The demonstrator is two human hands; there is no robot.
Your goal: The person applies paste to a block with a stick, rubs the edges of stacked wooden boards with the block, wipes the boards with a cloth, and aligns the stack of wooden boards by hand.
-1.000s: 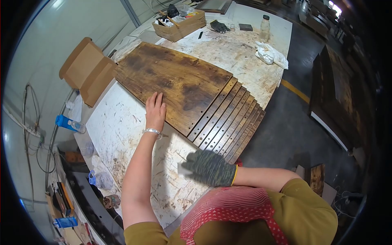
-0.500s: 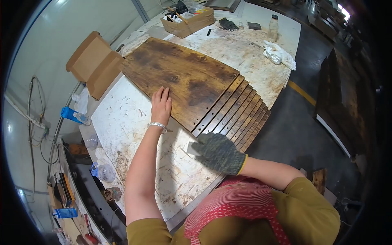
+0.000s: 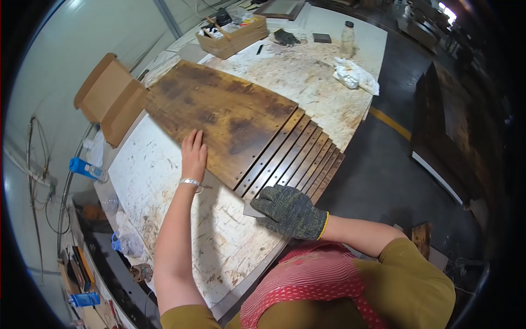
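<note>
A stack of brown wooden boards (image 3: 219,115) lies fanned out in steps, the top board showing its whole face and the lower ones only drilled end strips. My bare left hand (image 3: 194,156) rests flat on the near edge of the top board, fingers stretched out, a silver bracelet at the wrist. My right hand (image 3: 290,213), in a dark knitted glove with yellow cuff, is closed around a small flat grey piece (image 3: 251,210). It is beside the near corners of the stepped boards; whether the piece touches them I cannot tell.
A stained white table (image 3: 312,71) carries an open cardboard box (image 3: 109,98), a carton of supplies (image 3: 233,37), a spare glove (image 3: 286,37), a bottle (image 3: 348,39) and a white cloth (image 3: 355,75). Dark wooden furniture (image 3: 455,131) stands right of the aisle.
The view has shifted, so the table's things appear further left. Relative to the boards, my right hand has moved slightly rightward with the grey piece; my left hand keeps its place.
</note>
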